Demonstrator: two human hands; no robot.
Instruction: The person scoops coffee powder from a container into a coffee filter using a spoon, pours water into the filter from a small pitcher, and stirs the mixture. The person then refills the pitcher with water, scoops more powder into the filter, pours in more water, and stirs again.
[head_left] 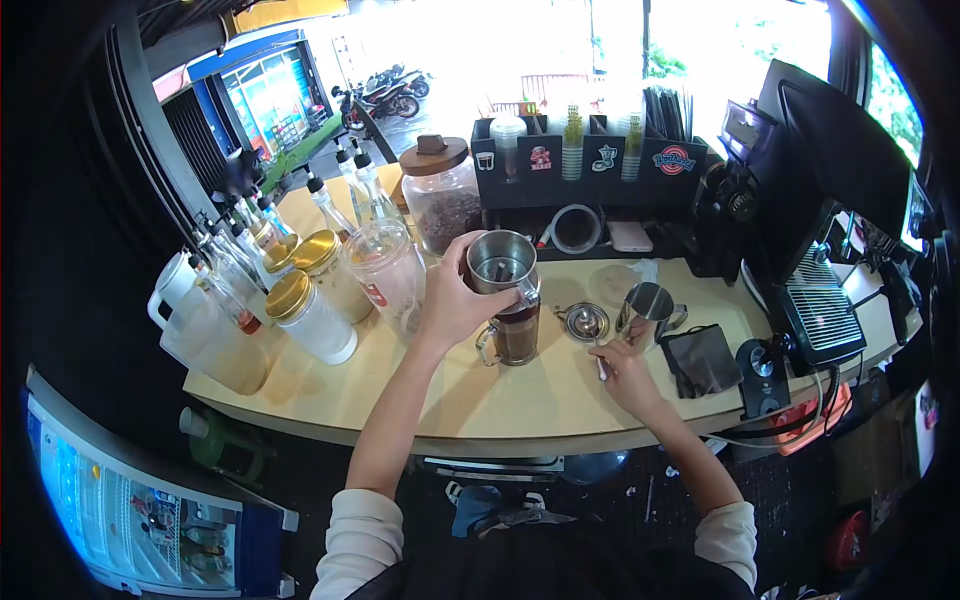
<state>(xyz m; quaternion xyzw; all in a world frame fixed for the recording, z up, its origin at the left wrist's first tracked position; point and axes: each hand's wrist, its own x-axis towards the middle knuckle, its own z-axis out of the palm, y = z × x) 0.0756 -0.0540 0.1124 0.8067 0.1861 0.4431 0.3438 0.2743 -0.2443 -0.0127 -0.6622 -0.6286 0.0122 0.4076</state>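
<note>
The person's left hand [458, 305] is wrapped around a metal cup [502, 258], fingers behind its rim and thumb across the front, with the open mouth facing up toward the camera. The cup is directly above a glass mug [516, 340] that stands on the counter [480, 400] with brown contents and a handle on its left side; whether the cup touches the mug is hard to tell. The right hand [628, 378] is closed in a narrow pinch on a slim metal utensil [602, 370], which runs toward a small metal dish [585, 321] lying on the counter between the mug and a metal pitcher [645, 314]. The pitcher is just beyond the right hand, its handle pointing right, and a dark folded cloth [702, 361] lies beside it. Left of the left hand stands a clear plastic pitcher [385, 275], with gold-lidded jars [313, 318] and pump bottles [330, 205] farther left. Behind the cup is a large glass jar [443, 208] with a wooden lid and dark contents, and next to it a black organizer [590, 165] holds stacked cups [572, 150]. A black machine [820, 300] with a slatted tray stands at the right end.
</note>
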